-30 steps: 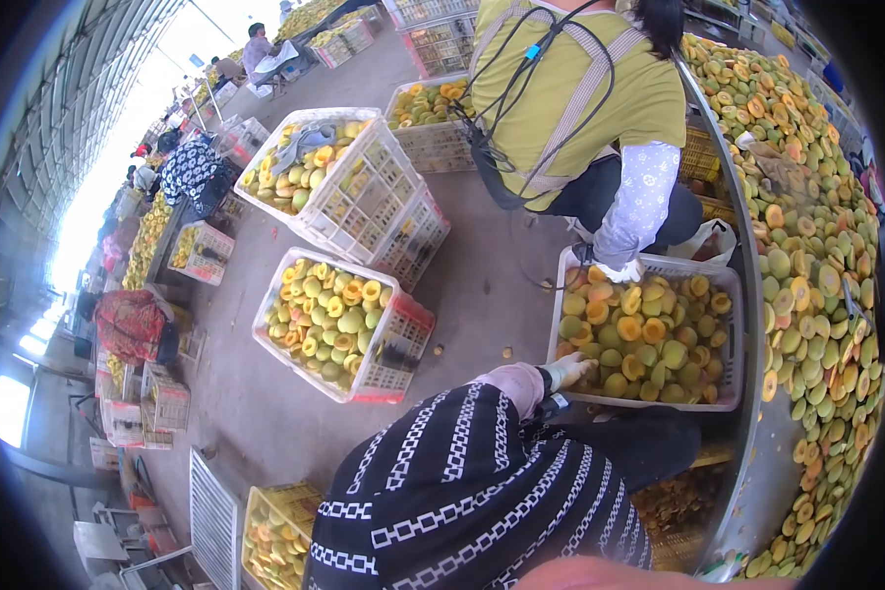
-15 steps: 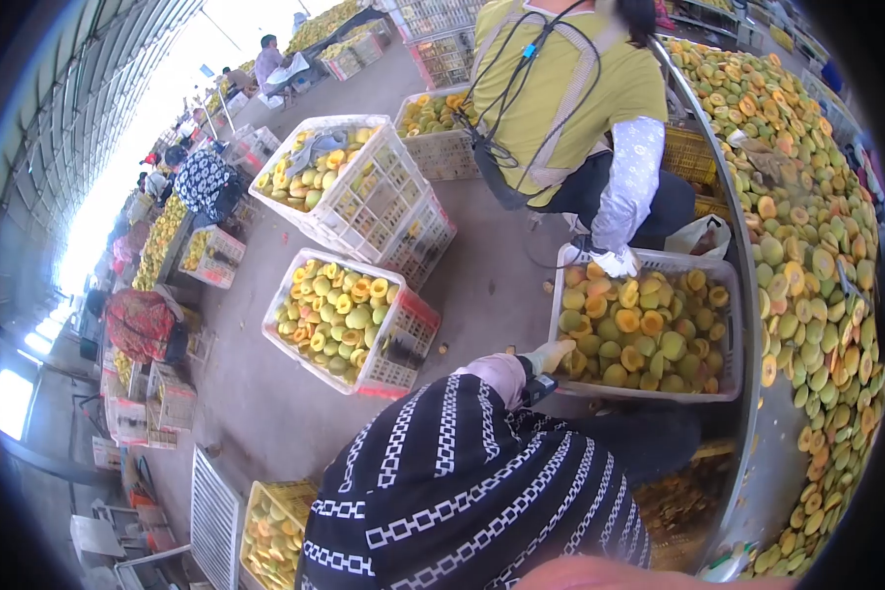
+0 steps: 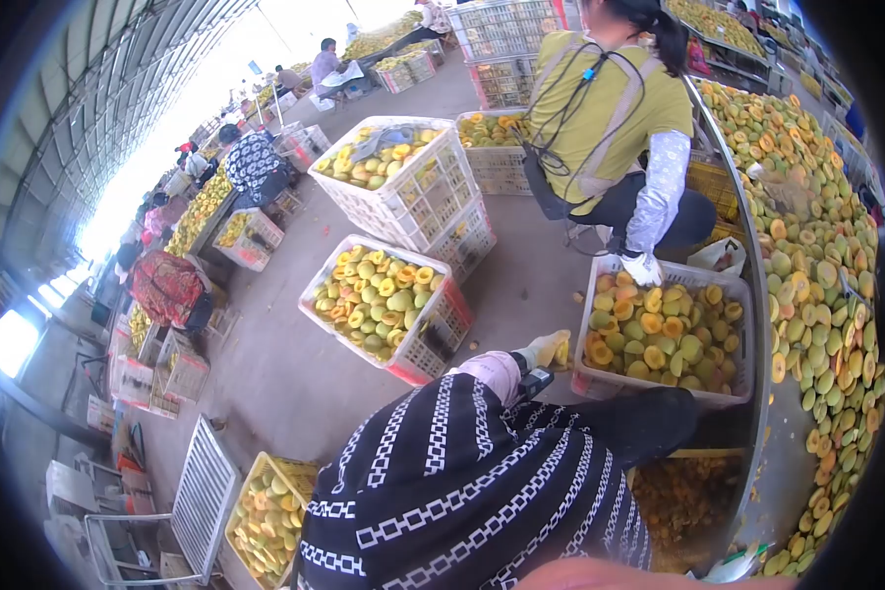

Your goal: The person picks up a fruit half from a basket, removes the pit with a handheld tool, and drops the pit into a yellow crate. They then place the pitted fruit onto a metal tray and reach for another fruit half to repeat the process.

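Note:
My left hand (image 3: 544,350), in a pale glove with yellowed fingertips, reaches out beyond my black-and-white patterned sleeve (image 3: 413,442) and a lilac cuff. Its fingers look stretched and slightly apart, with no fruit clearly visible in them. A small dark device (image 3: 535,383) sits at the wrist. Just right of the hand, apart from it, stands a pale plastic crate (image 3: 665,389) of halved yellow-green fruit (image 3: 671,344) with orange flesh. At the crate's far edge is a co-worker's white-gloved hand (image 3: 644,269). My right hand is out of view.
A metal-edged table (image 3: 792,462) heaped with halved fruit runs along the right. Left of my hand stand a full crate (image 3: 418,366) and a stack of two crates (image 3: 418,211). A co-worker in yellow-green (image 3: 600,118) sits ahead. A white slatted rack (image 3: 205,497) and yellow crate (image 3: 265,521) are lower left.
The view has swung, shifting the crates and co-worker to the right in the picture. My left hand now appears farther from the fruit crate's near left edge.

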Motion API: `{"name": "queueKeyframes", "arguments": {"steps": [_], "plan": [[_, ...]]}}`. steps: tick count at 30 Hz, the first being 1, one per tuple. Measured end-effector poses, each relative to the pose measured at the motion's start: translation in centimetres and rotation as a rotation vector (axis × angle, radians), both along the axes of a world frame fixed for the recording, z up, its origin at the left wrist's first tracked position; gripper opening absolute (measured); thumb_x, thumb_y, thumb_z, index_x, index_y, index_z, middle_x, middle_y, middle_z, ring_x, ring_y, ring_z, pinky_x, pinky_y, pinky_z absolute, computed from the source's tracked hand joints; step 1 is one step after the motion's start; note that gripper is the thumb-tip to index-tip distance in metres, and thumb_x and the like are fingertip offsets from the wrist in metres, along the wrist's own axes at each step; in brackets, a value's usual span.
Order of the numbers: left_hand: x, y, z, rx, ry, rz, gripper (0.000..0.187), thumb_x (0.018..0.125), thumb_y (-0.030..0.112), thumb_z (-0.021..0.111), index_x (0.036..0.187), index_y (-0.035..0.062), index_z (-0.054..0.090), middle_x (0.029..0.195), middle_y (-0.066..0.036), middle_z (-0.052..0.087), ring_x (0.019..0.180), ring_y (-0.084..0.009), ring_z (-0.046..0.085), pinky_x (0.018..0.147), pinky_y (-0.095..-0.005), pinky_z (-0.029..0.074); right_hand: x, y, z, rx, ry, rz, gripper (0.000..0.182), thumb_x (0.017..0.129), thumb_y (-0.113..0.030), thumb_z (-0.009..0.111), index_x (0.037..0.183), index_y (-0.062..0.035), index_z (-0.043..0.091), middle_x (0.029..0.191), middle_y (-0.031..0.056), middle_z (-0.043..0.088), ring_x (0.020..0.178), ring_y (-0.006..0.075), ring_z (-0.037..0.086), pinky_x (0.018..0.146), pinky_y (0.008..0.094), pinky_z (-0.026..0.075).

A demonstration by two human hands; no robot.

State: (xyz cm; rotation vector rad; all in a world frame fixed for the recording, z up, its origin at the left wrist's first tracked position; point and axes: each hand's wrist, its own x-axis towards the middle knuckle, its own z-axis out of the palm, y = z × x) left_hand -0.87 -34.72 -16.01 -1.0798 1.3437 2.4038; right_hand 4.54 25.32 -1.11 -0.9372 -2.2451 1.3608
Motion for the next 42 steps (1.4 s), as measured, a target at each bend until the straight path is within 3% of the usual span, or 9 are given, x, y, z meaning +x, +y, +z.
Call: {"name": "queueKeyframes", "arguments": {"steps": [1, 8, 14, 26, 29, 37, 40, 41, 42], "plan": [[0.8, -0.1, 1.8, 0.008, -0.080, 0.054, 0.043, 0.087, 0.049, 0.059, 0.097, 0.0080, 0.057, 0.084, -0.009, 0.060, 0.072, -0.0237, 0.063, 0.066, -0.0374, 0.057, 0.0, -0.1, 0.0, 0.034, -0.039, 0.011, 0.046, 0.089, -0.029, 0.053, 0.129, -0.0072, 0.046, 0.118, 0.0104, 0.054, 0.107, 0.0228, 0.053, 0.096, 0.0331, 0.041], [0.6, -4.8, 0.1, -0.008, -0.006, 0.132, 0.041, 0.085, 0.047, 0.062, 0.095, 0.0079, 0.056, 0.081, -0.006, 0.058, 0.073, -0.0227, 0.061, 0.064, -0.0402, 0.057, 0.0, 0.8, -1.4, 0.230, -0.301, 0.039, 0.048, 0.096, -0.033, 0.038, 0.136, -0.0084, 0.039, 0.130, 0.0106, 0.048, 0.117, 0.0248, 0.048, 0.104, 0.0354, 0.033], [0.5, -5.1, -1.9, 0.133, -0.009, 0.196, 0.039, 0.086, 0.046, 0.062, 0.093, 0.0081, 0.056, 0.079, -0.007, 0.058, 0.072, -0.0237, 0.061, 0.062, -0.0401, 0.056, -0.4, 2.2, -2.7, 0.353, -0.474, 0.068, 0.050, 0.101, -0.036, 0.025, 0.142, -0.0094, 0.033, 0.140, 0.0108, 0.043, 0.125, 0.0266, 0.044, 0.111, 0.0374, 0.025], [0.1, -4.5, -1.3, 0.058, -0.134, 0.148, 0.044, 0.089, 0.050, 0.053, 0.096, 0.0069, 0.056, 0.079, -0.012, 0.061, 0.067, -0.0273, 0.063, 0.061, -0.0393, 0.057, 0.2, -5.2, 3.7, 0.214, -0.436, -0.067, 0.049, 0.102, -0.033, 0.022, 0.144, -0.0086, 0.031, 0.140, 0.0105, 0.044, 0.128, 0.0250, 0.042, 0.113, 0.0389, 0.020], [0.3, -4.3, -1.4, 0.057, -0.135, 0.169, 0.047, 0.089, 0.050, 0.053, 0.093, 0.0044, 0.059, 0.078, -0.014, 0.061, 0.064, -0.0281, 0.063, 0.058, -0.0434, 0.055, 0.0, -7.2, 4.9, 0.189, -0.445, -0.057, 0.049, 0.102, -0.032, 0.021, 0.144, -0.0084, 0.030, 0.140, 0.0105, 0.044, 0.128, 0.0246, 0.041, 0.114, 0.0393, 0.018], [0.6, -3.4, 0.9, 0.067, -0.072, 0.159, 0.041, 0.093, 0.046, 0.049, 0.092, 0.0059, 0.058, 0.077, -0.010, 0.060, 0.066, -0.0246, 0.062, 0.058, -0.0422, 0.055, -1.0, -0.8, -0.8, 0.272, -0.278, 0.033, 0.031, 0.098, -0.028, 0.036, 0.116, -0.0042, 0.044, 0.109, 0.0138, 0.052, 0.099, 0.0291, 0.050, 0.088, 0.0414, 0.033], [0.5, -3.7, -2.6, 0.038, 0.041, 0.118, 0.036, 0.095, 0.042, 0.047, 0.089, 0.0085, 0.057, 0.072, -0.007, 0.058, 0.063, -0.0225, 0.059, 0.053, -0.0383, 0.051, -2.1, 4.7, -5.9, 0.356, -0.156, 0.139, 0.026, 0.096, -0.026, 0.041, 0.105, -0.0027, 0.050, 0.097, 0.0151, 0.055, 0.088, 0.0307, 0.053, 0.079, 0.0422, 0.039], [1.0, -5.1, -5.4, -0.305, 0.350, -0.222, 0.028, 0.093, 0.034, 0.052, 0.077, 0.0106, 0.056, 0.066, -0.005, 0.055, 0.057, -0.0233, 0.055, 0.048, -0.0365, 0.043, -2.4, 7.6, -9.0, 0.624, -0.136, 0.247, 0.026, 0.096, -0.025, 0.043, 0.102, -0.0022, 0.051, 0.093, 0.0155, 0.056, 0.084, 0.0313, 0.054, 0.076, 0.0424, 0.040], [0.5, -6.4, -9.9, -0.057, 0.431, -0.259, 0.025, 0.083, 0.028, 0.063, 0.066, 0.0108, 0.054, 0.062, -0.007, 0.052, 0.054, -0.0278, 0.051, 0.050, -0.0392, 0.040, -2.2, 9.1, -11.3, 0.968, -0.154, 0.328, 0.025, 0.095, -0.025, 0.045, 0.098, -0.0016, 0.053, 0.089, 0.0159, 0.057, 0.080, 0.0318, 0.055, 0.072, 0.0427, 0.042]]}}
